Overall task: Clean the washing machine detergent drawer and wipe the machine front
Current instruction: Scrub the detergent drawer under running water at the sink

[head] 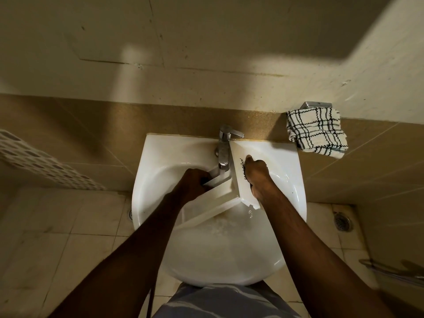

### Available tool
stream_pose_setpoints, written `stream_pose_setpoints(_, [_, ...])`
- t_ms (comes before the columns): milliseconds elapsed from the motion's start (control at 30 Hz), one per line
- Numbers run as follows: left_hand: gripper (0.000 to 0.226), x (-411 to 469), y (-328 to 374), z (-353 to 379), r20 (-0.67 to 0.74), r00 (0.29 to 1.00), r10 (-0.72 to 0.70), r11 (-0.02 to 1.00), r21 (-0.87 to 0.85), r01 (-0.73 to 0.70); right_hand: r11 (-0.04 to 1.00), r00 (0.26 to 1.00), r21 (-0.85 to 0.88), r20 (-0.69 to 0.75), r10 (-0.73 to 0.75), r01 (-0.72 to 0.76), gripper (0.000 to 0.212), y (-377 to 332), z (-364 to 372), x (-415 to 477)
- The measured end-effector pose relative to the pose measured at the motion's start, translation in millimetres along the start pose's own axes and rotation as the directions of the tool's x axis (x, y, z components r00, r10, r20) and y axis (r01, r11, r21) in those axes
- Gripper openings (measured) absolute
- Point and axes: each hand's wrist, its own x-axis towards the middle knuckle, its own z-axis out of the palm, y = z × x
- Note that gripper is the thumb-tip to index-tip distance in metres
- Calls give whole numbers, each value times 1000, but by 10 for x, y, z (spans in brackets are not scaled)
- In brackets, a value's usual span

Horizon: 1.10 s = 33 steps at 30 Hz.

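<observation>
The white detergent drawer [218, 198] lies tilted in the white washbasin [158, 157], right under the chrome tap [224, 150]. Its front panel, with black lettering, faces up and to the right. My left hand [195, 182] grips the drawer's far left end below the tap spout. My right hand [257, 177] holds the front panel, fingers curled over its edge and thumb stretched along the face. Water pools and foams in the basin under the drawer.
A black-and-white checked cloth [317, 131] hangs from a metal holder on the wall, right of the basin. A white perforated basket [41, 161] sticks in at the left. A floor drain [343, 222] sits on the tiled floor at the right.
</observation>
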Motion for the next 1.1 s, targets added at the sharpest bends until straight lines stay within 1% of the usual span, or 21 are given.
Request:
stream_pose_setpoints(33, [30, 22, 50, -7, 18, 1000, 10, 1000, 21, -11, 1000, 1000, 4, 3, -1, 1, 46, 10, 2, 7])
stream_pose_setpoints(67, [29, 43, 132, -1, 2, 1000, 24, 1000, 14, -24, 1000, 1000, 9, 4, 3, -3, 43, 11, 8, 10])
stream_pose_setpoints(167, [28, 48, 358, 92, -153, 988, 39, 987, -146, -61, 1000, 1000, 4, -2, -4, 4, 42, 19, 8, 8])
stream_pose_setpoints(233, [29, 9, 346, 137, -193, 981, 24, 981, -183, -60, 1000, 1000, 1, -2, -4, 4, 46, 7, -10, -4])
stream_pose_setpoints(300, [31, -38, 204, 114, -148, 989, -16, 991, -134, -4, 1000, 1000, -3, 5, 2, -2, 47, -11, -20, -34])
stream_pose_setpoints(400, [33, -36, -3, 33, 9, 999, -43, 999, -8, 43, 1000, 1000, 12, 18, 3, -4, 41, -11, -44, -57])
stream_pose_setpoints(433, [31, -33, -10, 2, 34, 998, -47, 999, 12, 47, 1000, 1000, 18, 23, 4, -4, 40, 3, -47, -62])
stream_pose_setpoints(467, [28, -22, 5, -24, 26, 998, -58, 998, 5, 58, 1000, 1000, 19, 27, 7, -8, 40, 16, -54, -74])
stream_pose_setpoints(500, [27, -10, 26, -48, -16, 997, -71, 997, -42, 70, 1000, 1000, 21, 18, 1, -2, 42, 47, -63, -71])
stream_pose_setpoints(567, [28, 30, 81, -64, -149, 983, -106, 987, -133, 86, 1000, 1000, 14, 3, -6, 6, 47, 130, -106, -77])
stream_pose_setpoints(600, [26, 42, 106, -62, -190, 978, -89, 988, -140, 63, 1000, 1000, 14, 4, -4, 4, 48, 178, -128, -86])
stream_pose_setpoints(633, [23, 48, 136, -44, -183, 981, -61, 989, -145, 34, 1000, 1000, 14, 5, -5, 4, 48, 224, -145, -94])
stream_pose_setpoints(733, [26, 47, 217, 63, -55, 998, 21, 982, -185, -30, 999, 999, 40, 35, 35, -36, 47, 296, -187, -173])
stream_pose_setpoints(767, [27, 50, 247, 101, -39, 999, 26, 982, -186, -33, 997, 998, 59, 47, 47, -50, 46, 305, -205, -194])
stream_pose_setpoints(867, [34, 133, 243, 187, 2, 999, -34, 987, -158, 34, 992, 994, 98, 79, 76, -83, 43, 339, -292, -181])
stream_pose_setpoints(900, [36, 148, 233, 170, 43, 998, -55, 989, -134, 60, 991, 994, 104, 87, 72, -81, 44, 356, -325, -168])
stream_pose_setpoints(967, [39, 134, 234, 96, 141, 989, -37, 998, -40, 43, 992, 993, 96, 92, 72, -80, 46, 367, -429, -170])
stream_pose_setpoints(1033, [36, 124, 179, 19, 224, 974, -29, 999, -19, 34, 991, 992, 98, 89, 83, -92, 50, 402, -541, -145])
stream_pose_setpoints(1100, [52, 129, 150, -45, 297, 952, -75, 997, 16, 73, 989, 994, 118, 71, 78, -86, 51, 425, -636, -118])
